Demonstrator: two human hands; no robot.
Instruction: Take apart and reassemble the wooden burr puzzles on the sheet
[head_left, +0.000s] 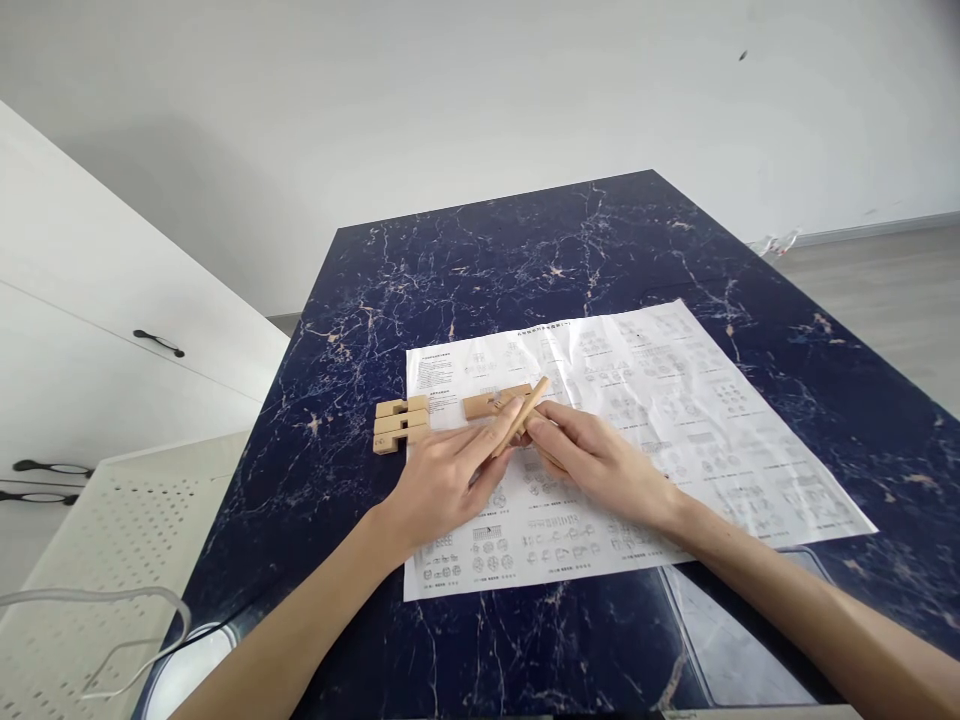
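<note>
Over a printed instruction sheet point(735, 460) my two hands meet, their fingers closed. My left hand point(450, 475) grips a slim wooden puzzle piece point(531, 402), which slants up to the right between the hands. The fingers of my right hand point(600, 455) are closed on a second wooden puzzle piece point(553, 463), mostly hidden beneath them. Just beyond my left fingertips, a flat wooden block point(484, 404) lies on the sheet, partly covered. To the left, several notched wooden pieces point(400, 422) sit side by side at the paper's left edge.
The sheet lies on a dark blue marble-patterned table point(465, 270). White cabinets point(112, 270) with black handles stand at the left, above a perforated pale panel point(97, 540). A white cable point(150, 593) loops at lower left. A flat glossy panel point(735, 640) lies under my right forearm.
</note>
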